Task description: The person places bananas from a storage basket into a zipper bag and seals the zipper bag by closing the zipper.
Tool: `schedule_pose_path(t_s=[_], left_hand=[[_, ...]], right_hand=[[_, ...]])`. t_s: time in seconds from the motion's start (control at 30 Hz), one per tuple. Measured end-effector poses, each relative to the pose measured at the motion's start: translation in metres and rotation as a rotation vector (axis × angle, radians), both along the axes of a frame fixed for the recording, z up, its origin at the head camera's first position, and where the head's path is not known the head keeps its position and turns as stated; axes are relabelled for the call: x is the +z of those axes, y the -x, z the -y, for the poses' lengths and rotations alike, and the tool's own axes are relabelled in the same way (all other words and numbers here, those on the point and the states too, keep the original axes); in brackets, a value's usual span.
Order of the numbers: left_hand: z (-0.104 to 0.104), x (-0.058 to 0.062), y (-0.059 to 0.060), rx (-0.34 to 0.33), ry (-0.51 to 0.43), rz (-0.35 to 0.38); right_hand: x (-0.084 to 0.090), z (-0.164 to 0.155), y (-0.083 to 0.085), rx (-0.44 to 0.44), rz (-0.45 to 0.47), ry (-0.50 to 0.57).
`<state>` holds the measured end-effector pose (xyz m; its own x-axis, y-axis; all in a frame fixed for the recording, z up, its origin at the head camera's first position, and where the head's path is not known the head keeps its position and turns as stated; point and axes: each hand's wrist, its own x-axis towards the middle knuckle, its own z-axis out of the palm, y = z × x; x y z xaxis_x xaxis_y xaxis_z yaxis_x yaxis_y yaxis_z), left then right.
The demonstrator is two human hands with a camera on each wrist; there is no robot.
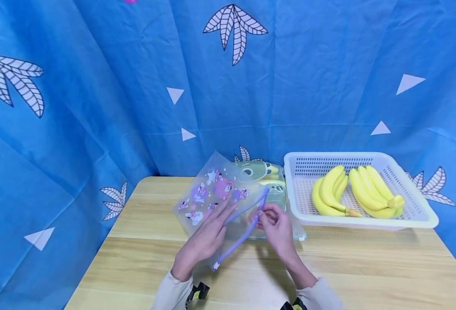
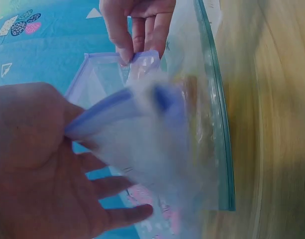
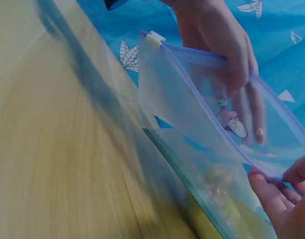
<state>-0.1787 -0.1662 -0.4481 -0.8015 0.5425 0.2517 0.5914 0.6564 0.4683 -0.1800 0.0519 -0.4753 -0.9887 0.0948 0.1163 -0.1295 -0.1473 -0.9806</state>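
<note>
A clear slider zip bag (image 1: 197, 204) with purple edging and pink and purple cartoon prints is held over the table, its mouth spread apart. My left hand (image 1: 206, 237) holds one side of the mouth between thumb and fingers, the other fingers spread along the bag. With thumb and index finger, my right hand (image 1: 279, 228) pinches the opposite purple rim. The white slider (image 3: 154, 39) sits at the near corner of the mouth. Beneath and behind lies a second zip bag (image 1: 276, 196) with green print and a green seal (image 2: 219, 104), yellow fruit showing inside.
To the right, a white plastic basket (image 1: 367, 222) holds two bunches of bananas, one on the left (image 1: 330, 191) and one on the right (image 1: 373, 189). A blue patterned curtain (image 1: 228, 94) hangs close behind the wooden table (image 1: 135, 254).
</note>
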Motion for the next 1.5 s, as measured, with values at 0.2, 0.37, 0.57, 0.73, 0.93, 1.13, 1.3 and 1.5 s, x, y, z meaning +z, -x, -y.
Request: schedule_pose_path(t_s=[0.2, 0.37, 0.57, 0.73, 0.93, 1.13, 1.3, 1.5], left_hand=[[-0.007, 0.003, -0.002, 0.030, -0.042, -0.056], [-0.010, 0.006, -0.003, 0.088, -0.167, -0.074], [-0.007, 0.012, 0.001, 0.122, -0.440, -0.172], [-0.004, 0.018, 0.002, 0.105, -0.640, -0.233], [-0.010, 0.022, -0.002, 0.077, -0.586, -0.263], [-0.014, 0.026, -0.006, 0.099, -0.548, -0.267], [-0.010, 0.031, -0.007, 0.102, -0.557, -0.236], [-0.007, 0.040, -0.010, 0.093, -0.599, -0.230]], right_hand=[[-0.006, 0.009, -0.005, 0.126, 0.003, -0.031], [-0.006, 0.013, -0.008, 0.159, -0.007, -0.097], [-0.001, 0.005, -0.005, 0.120, -0.014, -0.147], [0.004, 0.002, -0.007, 0.056, -0.023, -0.244], [0.016, 0.008, -0.015, 0.101, -0.110, -0.195], [0.032, 0.007, -0.024, -0.015, -0.311, -0.281], [0.048, 0.000, -0.023, -0.211, -0.778, -0.469], [0.053, -0.003, -0.025, -0.110, -0.895, -0.550]])
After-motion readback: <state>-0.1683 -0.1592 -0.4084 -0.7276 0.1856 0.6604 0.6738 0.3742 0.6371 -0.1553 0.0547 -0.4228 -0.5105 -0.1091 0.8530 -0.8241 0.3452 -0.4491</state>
